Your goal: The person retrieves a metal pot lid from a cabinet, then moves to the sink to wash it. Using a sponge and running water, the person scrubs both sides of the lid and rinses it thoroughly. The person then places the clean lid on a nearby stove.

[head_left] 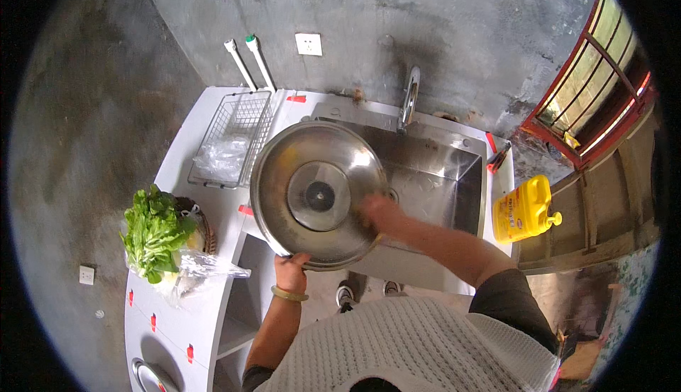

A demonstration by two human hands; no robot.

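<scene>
A wide round stainless steel lid (276, 179), with a paler disc and a dark centre, is tilted over the left part of the metal sink (436, 190). My left hand (291, 275), with a bangle on its wrist, grips the lid's near rim, thumb on top. Over the lid's right side is my right hand (382, 212), blurred by motion. Whether its fingers hold anything cannot be made out. The chrome faucet (409, 96) stands at the back of the sink, and the lid hides the sink's left part.
Left of the sink stands a wire basket (239, 112) with a clear plastic bag (223, 159). Leafy greens (157, 232) lie farther left. At right are a yellow jug (524, 208) and a red-and-black tool (498, 159). A metal dish (151, 376) sits bottom left.
</scene>
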